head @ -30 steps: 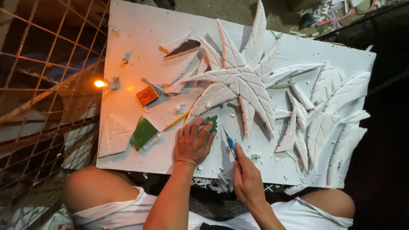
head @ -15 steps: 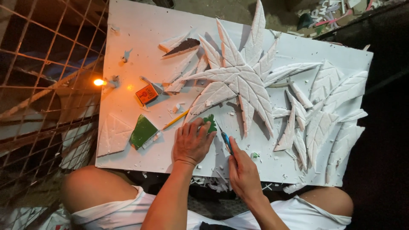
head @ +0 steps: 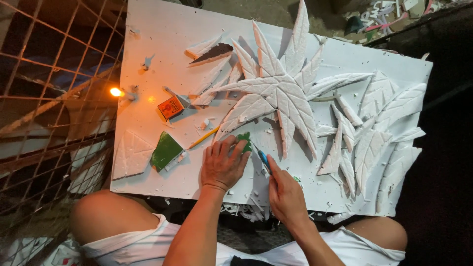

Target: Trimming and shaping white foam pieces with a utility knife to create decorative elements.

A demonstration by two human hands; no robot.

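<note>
A small orange box (head: 171, 107) is seen beside the candle flame (head: 116, 91). A green scrap (head: 244, 142) is pressed under the spread left hand (head: 223, 165); a blue-handled knife (head: 262, 158) is pinched by the right hand (head: 286, 193) near the white board (head: 162, 44)'s front edge.

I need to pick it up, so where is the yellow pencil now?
In the head view, the yellow pencil lies on the white board, just left of the left hand, between it and the green piece.
</note>
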